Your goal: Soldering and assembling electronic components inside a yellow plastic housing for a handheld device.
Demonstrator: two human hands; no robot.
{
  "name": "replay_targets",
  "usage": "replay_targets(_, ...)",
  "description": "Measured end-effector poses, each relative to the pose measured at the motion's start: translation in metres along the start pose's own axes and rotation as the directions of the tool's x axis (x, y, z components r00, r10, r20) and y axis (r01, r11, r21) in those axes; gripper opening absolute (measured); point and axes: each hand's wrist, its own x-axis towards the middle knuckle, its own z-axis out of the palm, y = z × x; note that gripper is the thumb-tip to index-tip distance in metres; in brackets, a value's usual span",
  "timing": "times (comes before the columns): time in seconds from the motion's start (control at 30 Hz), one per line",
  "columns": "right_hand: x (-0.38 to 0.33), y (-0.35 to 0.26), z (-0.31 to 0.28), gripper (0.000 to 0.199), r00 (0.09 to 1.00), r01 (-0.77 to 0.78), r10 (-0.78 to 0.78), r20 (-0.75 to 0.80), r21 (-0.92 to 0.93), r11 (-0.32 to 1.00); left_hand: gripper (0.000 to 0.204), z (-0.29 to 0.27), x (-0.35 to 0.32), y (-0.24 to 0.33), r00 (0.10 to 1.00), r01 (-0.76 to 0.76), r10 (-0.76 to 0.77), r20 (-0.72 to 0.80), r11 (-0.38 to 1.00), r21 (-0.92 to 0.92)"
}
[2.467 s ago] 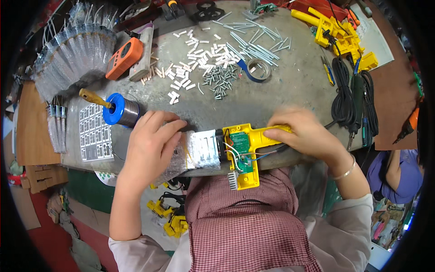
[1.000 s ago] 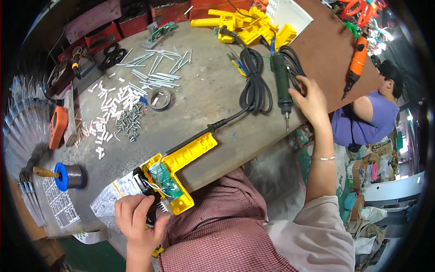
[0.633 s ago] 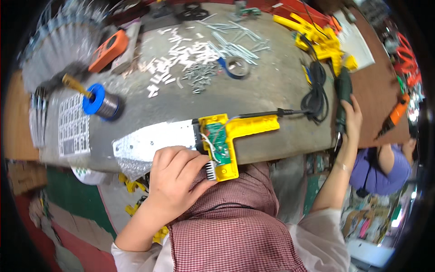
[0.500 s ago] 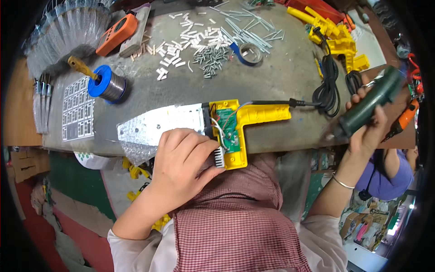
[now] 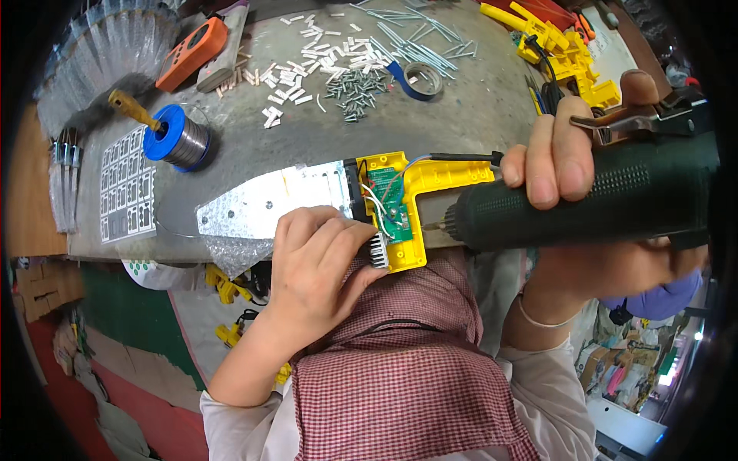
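Note:
A yellow plastic housing half (image 5: pixel 453 177) lies open at the table's front edge, with a green circuit board (image 5: pixel 398 228) and thin wires inside. From its left side a long metal plate (image 5: pixel 307 188) extends, partly wrapped in bubble film. My left hand (image 5: pixel 315 257) is closed at the housing's near left corner, thumb and forefinger around a silver finned heat sink (image 5: pixel 377 251). My right hand (image 5: pixel 565 157) grips a dark green electric screwdriver (image 5: pixel 615 192). It is held nearly level, its tip pointing left beside the housing, just right of the board.
Behind the housing lie screws (image 5: pixel 355 94), white sleeves (image 5: pixel 288 84), long metal rods (image 5: pixel 423 50) and a blue tape roll (image 5: pixel 419 81). A solder spool (image 5: pixel 181 140) and an orange meter (image 5: pixel 192 54) stand at left. Yellow housings (image 5: pixel 573 58) are piled at far right.
My right hand has brought the screwdriver left from the right side, its tip now close beside the housing. My left hand stays at the heat sink.

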Motion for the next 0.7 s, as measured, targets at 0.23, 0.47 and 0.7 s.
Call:
replay_targets(0.23,-0.005,0.025,0.009,0.081,0.982,0.093,-0.095,-0.162,-0.017,0.996,0.043,-0.005,0.004,-0.001,0.998,0.045,-0.044,0.038,0.999,-0.029)
replay_targets(0.47,0.010,0.051,-0.015,0.072,0.952,0.246,-0.201,0.232,-0.185,0.951,0.043,-0.005,0.007,0.000,0.999,0.038,-0.036,0.033,0.996,-0.076)
replay_targets(0.7,0.013,0.049,0.002,0.071,0.957,0.190,-0.117,0.264,-0.268,0.944,0.044,-0.005,0.005,-0.004,0.999,0.022,-0.019,0.028,0.993,-0.119)
